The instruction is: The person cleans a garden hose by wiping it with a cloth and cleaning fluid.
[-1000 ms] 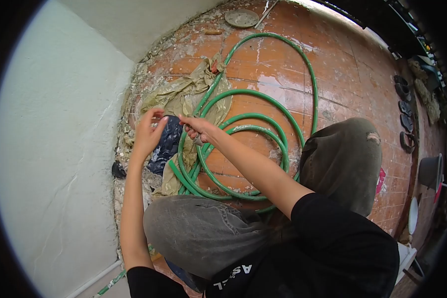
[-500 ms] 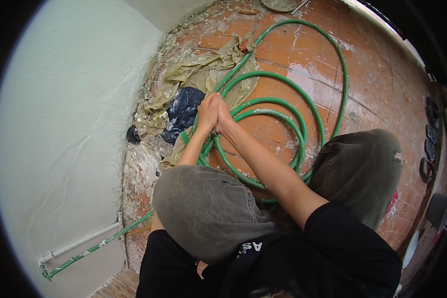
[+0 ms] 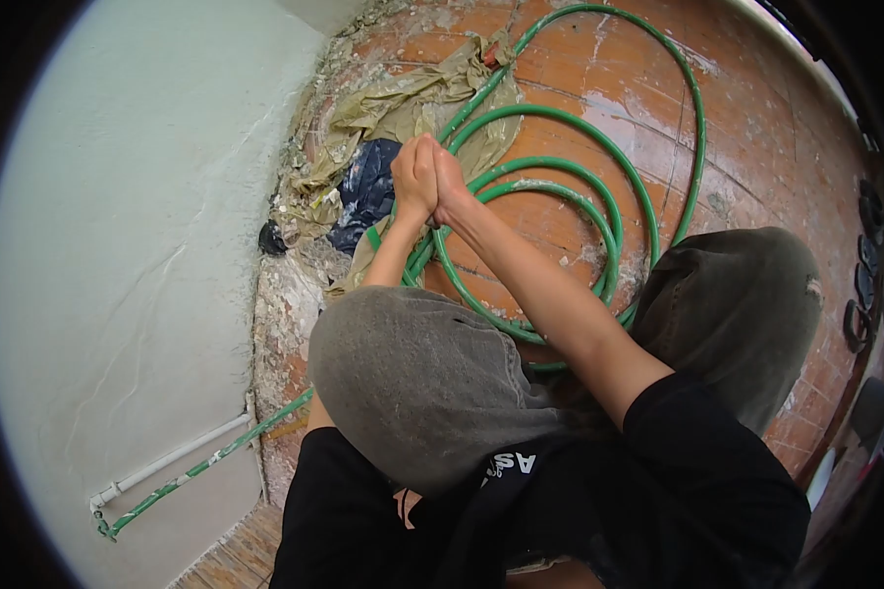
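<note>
The left hand (image 3: pixel 413 179) and the right hand (image 3: pixel 450 187) are pressing flat against each other, palm to palm with the fingers pointing up and away from the body. Whether they are clasping anything between them cannot be told. They are hovering directly over the near-left edge of a green hose (image 3: pixel 599 211), which is lying coiled in several loose loops on the orange tiled floor (image 3: pixel 756 128). The right forearm is crossing over the hose's inner loops, and the left forearm is rising from behind the left knee (image 3: pixel 413 383). Just left of the hose, partly under its outer loop, a crumpled tan plastic sheet (image 3: pixel 403 98) is lying spread out. A dark blue bag (image 3: pixel 368 191) is sitting on the sheet, beside the left hand. A small black lump (image 3: pixel 272 239) is resting further left of the hose, against the foot of a pale wall (image 3: pixel 138 245). Nearer the body than the hose, a white pipe (image 3: pixel 167 459) is running low along the wall. The right knee (image 3: pixel 737 304) is overlapping the hose's near-right edge.
</note>
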`<state>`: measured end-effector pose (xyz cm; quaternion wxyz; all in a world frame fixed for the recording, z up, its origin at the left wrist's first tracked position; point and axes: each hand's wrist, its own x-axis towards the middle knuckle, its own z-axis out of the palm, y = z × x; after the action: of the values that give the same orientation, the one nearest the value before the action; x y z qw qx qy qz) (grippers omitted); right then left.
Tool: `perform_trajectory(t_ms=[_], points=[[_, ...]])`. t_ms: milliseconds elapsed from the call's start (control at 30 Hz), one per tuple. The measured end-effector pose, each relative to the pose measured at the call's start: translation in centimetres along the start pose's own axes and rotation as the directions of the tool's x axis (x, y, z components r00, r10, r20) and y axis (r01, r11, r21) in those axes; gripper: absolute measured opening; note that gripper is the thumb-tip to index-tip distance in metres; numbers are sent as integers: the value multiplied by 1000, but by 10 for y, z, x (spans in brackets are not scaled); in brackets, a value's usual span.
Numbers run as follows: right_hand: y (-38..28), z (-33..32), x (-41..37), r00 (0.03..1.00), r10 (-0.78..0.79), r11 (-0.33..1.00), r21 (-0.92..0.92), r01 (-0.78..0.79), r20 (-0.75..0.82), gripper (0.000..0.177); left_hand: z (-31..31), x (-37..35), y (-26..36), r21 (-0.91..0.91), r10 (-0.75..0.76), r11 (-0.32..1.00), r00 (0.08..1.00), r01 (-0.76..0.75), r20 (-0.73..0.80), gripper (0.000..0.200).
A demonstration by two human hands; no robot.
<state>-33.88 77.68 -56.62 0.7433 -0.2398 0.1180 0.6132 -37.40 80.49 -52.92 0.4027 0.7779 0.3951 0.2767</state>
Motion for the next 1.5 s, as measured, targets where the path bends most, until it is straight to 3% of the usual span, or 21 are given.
perform_trajectory(t_ms=[167, 233, 267, 300, 333, 367, 433, 500, 533, 567, 633, 700, 900, 1000, 1133, 1200, 1233, 1300, 1367, 1433, 1500], points=[[-4, 22, 5, 997, -55, 994, -93, 49, -58, 24, -4, 5, -5, -129, -77, 989, 996, 69, -53, 28], [-14, 27, 3, 999, -19, 993, -116, 13, -51, 32, -7, 12, -6, -379, -197, 915, 972, 137, -126, 30], [-17, 28, 4, 998, -55, 997, -60, 55, 4, 37, -13, 10, -4, -475, -333, 824, 942, 307, 31, 36], [-20, 30, 5, 994, -94, 996, -3, 94, 60, 42, -14, 7, -1, -480, -335, 822, 942, 306, 27, 36], [-22, 33, 3, 990, -111, 992, -51, 115, 83, 60, -13, 3, 2, -551, -418, 738, 905, 390, 81, 42], [-20, 32, 7, 990, -107, 992, -55, 113, 88, 60, -13, 0, 4, -611, -490, 641, 860, 465, 140, 50], [-20, 33, 17, 984, -166, 979, -109, 173, 67, 76, -14, 0, -4, -597, -532, 647, 842, 474, 92, 53], [-29, 36, 25, 981, -191, 963, -190, 193, 31, 83, -17, 2, -24, -410, -258, 899, 943, 154, -211, 39], [-41, 36, 32, 981, -166, 986, 10, 168, -104, 79, -28, 2, -21, 26, 65, 998, 942, -59, -328, 32], [-54, 35, 39, 968, -111, 964, 212, 160, -227, 76, -35, -2, -4, 26, 68, 998, 939, -63, -337, 32], [-73, 26, 59, 916, -54, 825, 499, 265, -398, 74, -44, -22, 44, -58, 161, 985, 986, -163, -30, 34], [-72, 26, 64, 920, -41, 826, 504, 250, -389, 73, -43, -44, 71, -151, 346, 934, 927, -324, 148, 35], [-69, 27, 71, 919, -20, 780, 569, 261, -394, 68, -40, -59, 94, -94, 416, 909, 896, -406, 152, 23], [-67, 26, 73, 912, -16, 768, 579, 274, -411, 65, -48, -66, 103, -307, 523, 845, 798, -438, 299, 21], [-64, 28, 70, 898, -18, 752, 586, 302, -440, 62, -39, -75, 96, -311, 475, 866, 838, -392, 268, 17], [-63, 27, 70, 886, -18, 735, 594, 326, -463, 61, -24, -75, 84, -99, 400, 912, 916, -399, -7, 15], [-64, 21, 76, 882, -21, 726, 599, 338, -471, 60, -20, -65, 76, -101, 398, 912, 917, -398, -20, 15], [-56, 32, 49, 908, 25, 737, 621, 266, -419, 55, -13, -46, 60, 13, 375, 923, 891, -385, -256, 15], [-58, 33, 49, 937, 64, 740, 646, 187, -345, 51, -9, -39, 56, 22, 378, 920, 875, -390, -302, 15], [-67, 24, 54, 899, 79, 755, 615, 228, -431, 49, -10, -44, 58, 38, 379, 919, 857, -392, -349, 15], [-87, 11, 67, 876, 60, 746, 605, 279, -478, 48, -14, -74, 82, -178, 376, 909, 926, -377, -44, 15]])
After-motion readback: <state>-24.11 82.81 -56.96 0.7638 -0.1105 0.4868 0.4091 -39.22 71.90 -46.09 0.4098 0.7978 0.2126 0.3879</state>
